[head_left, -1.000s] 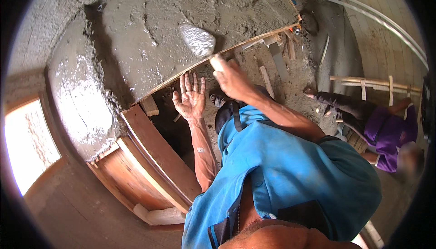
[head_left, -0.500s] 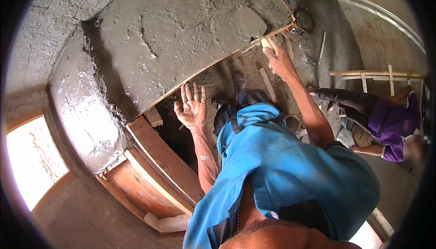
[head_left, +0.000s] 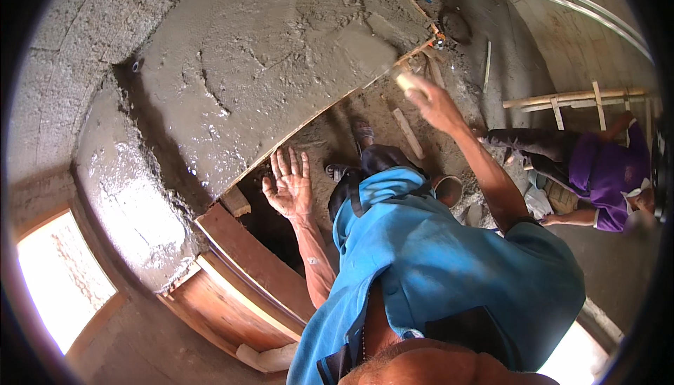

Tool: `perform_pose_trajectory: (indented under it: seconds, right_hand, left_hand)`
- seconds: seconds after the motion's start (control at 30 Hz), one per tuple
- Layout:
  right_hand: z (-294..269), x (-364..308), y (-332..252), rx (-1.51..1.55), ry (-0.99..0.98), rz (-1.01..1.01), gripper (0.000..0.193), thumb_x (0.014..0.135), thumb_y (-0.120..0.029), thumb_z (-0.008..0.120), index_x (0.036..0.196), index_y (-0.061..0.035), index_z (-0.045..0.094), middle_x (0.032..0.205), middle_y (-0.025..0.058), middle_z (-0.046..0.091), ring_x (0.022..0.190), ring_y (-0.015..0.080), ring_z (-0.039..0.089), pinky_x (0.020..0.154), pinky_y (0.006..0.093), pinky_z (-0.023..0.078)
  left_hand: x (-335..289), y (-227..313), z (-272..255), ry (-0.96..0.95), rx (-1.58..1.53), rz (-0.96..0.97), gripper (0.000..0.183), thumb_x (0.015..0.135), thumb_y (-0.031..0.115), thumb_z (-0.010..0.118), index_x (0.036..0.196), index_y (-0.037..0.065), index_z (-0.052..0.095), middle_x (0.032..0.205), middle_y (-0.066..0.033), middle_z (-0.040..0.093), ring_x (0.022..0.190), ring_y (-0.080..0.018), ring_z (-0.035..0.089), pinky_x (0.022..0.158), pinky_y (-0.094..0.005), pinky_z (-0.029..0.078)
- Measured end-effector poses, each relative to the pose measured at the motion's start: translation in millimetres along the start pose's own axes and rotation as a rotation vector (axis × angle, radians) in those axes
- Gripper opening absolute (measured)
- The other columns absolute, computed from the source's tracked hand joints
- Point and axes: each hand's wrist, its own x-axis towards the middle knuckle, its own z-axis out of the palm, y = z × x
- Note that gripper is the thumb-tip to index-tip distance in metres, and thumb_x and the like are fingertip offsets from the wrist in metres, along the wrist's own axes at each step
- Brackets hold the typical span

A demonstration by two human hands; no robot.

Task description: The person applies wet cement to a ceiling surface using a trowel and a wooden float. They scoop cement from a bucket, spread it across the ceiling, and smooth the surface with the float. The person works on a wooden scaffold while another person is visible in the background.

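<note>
My right hand point(head_left: 437, 104) is closed around the pale handle of a trowel point(head_left: 405, 81), just off the slab's wooden edge strip point(head_left: 314, 118). Motion blurs the trowel, and its blade is hard to make out. Wet grey mortar point(head_left: 253, 55) covers the slab beyond, with a rough, ridged surface and a smoother patch close to the trowel. My left hand point(head_left: 289, 187) holds nothing; its palm faces up, fingers spread, with the fingertips close to the edge strip.
Left of the slab, a lower mortar-covered ledge point(head_left: 140, 209) runs above wooden boards point(head_left: 239, 294), beside a bright window opening point(head_left: 63, 279). A person in purple point(head_left: 607, 171) crouches at right, near a wooden ladder-like frame point(head_left: 576, 99). A bucket point(head_left: 447, 190) and loose wood pieces point(head_left: 408, 133) lie on the floor.
My right hand has drawn the trowel back slightly from the slab edge. The whole view has shifted a little. My left hand stays spread beside the edge strip.
</note>
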Motion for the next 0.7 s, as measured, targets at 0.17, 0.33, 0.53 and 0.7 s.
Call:
perform_pose_trajectory:
  seconds: [0.17,0.33,0.53,0.7]
  right_hand:
    - [-15.9,55.5,-19.3,0.707,0.059,0.374,0.051,0.105,-0.038,0.055,0.146,-0.0076,0.051,0.091,0.0073,0.064,0.057,0.0113,0.055,0.047,0.0284,0.047]
    - [52.4,93.5,-49.4,0.779,0.037,0.337,0.060,0.104,-0.039,0.057,0.153,-0.0087,0.041,0.090,0.0091,0.061,0.054,0.0110,0.057,0.039,0.0249,0.047]
    - [128.4,97.2,-127.3,0.764,-0.244,0.166,0.058,0.105,-0.045,0.052,0.147,-0.0050,0.046,0.087,0.0090,0.059,0.050,0.0131,0.056,0.037,0.0283,0.046]
    - [171.9,91.2,-169.0,0.604,-0.323,0.034,0.053,0.107,-0.040,0.049,0.146,-0.0047,0.046,0.080,0.0058,0.059,0.050,0.0123,0.056,0.038,0.0291,0.046]
  left_hand:
    - [-1.2,1.3,-2.5,0.000,-0.034,0.025,0.070,0.093,0.035,0.054,0.153,0.003,0.039,0.163,-0.0075,0.036,0.154,-0.0330,0.023,0.124,-0.0653,0.013]
    - [0.9,-3.0,1.8,0.007,-0.014,0.029,0.073,0.092,0.036,0.054,0.155,0.004,0.035,0.164,-0.0079,0.034,0.154,-0.0332,0.023,0.124,-0.0642,0.015]
    - [-0.3,-2.9,-4.5,-0.008,-0.030,0.054,0.073,0.091,0.039,0.055,0.154,0.004,0.038,0.164,-0.0094,0.034,0.154,-0.0333,0.023,0.124,-0.0638,0.017]
    - [-0.9,-2.0,-8.1,-0.009,0.002,0.048,0.075,0.090,0.039,0.059,0.154,0.005,0.038,0.166,-0.0077,0.030,0.153,-0.0315,0.025,0.124,-0.0618,0.018]
